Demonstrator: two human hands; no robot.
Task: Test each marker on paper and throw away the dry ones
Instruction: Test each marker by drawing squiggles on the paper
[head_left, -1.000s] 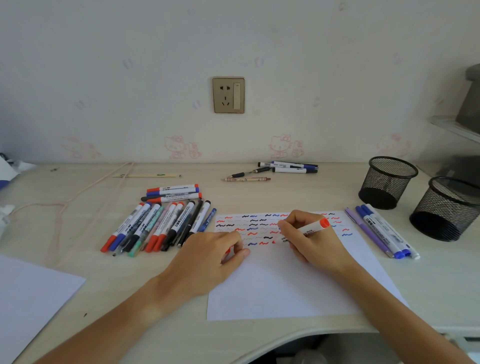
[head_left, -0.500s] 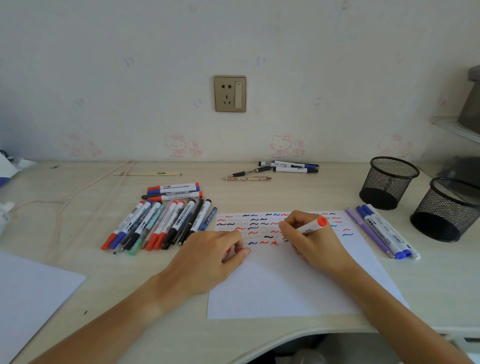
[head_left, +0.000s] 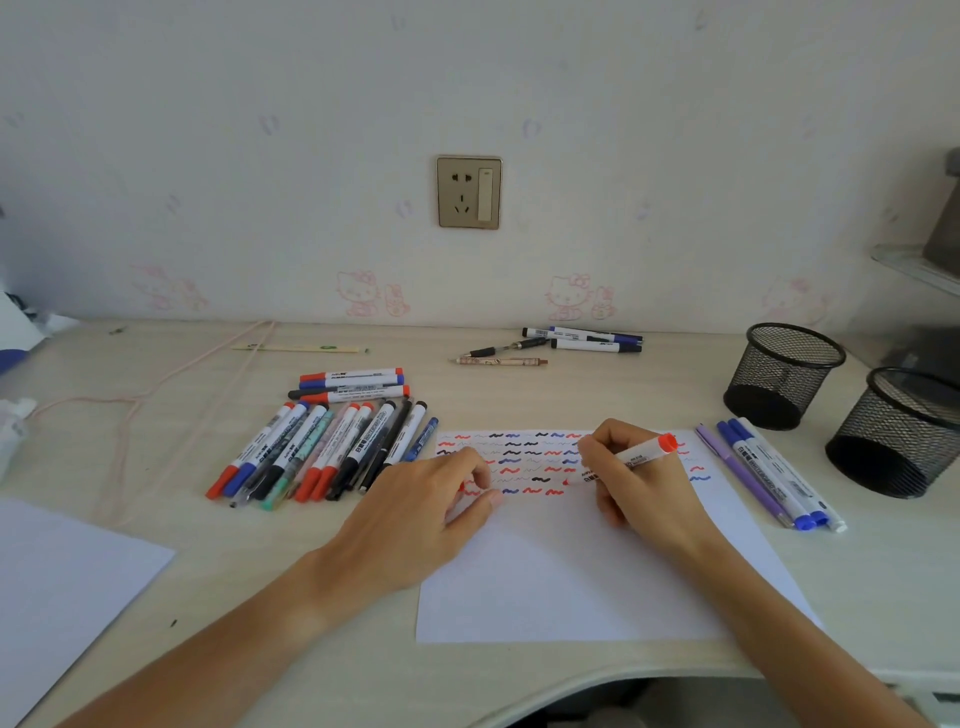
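Fingers of the right hand (head_left: 641, 480) pinched one red marker (head_left: 631, 458), tip on the paper (head_left: 571, 571); left hand (head_left: 431, 512) pinched a red cap beside it; two mesh cups (head_left: 784, 374) sat well right

Both bare arms are stretched forward from the near edge. The left hand (head_left: 431, 512) is laid palm down, with its fingers curled in and something small and red pinched at the tips. The right hand (head_left: 636, 480) is bent at the wrist, and a red marker (head_left: 631, 458) is gripped between its curled fingers and thumb.
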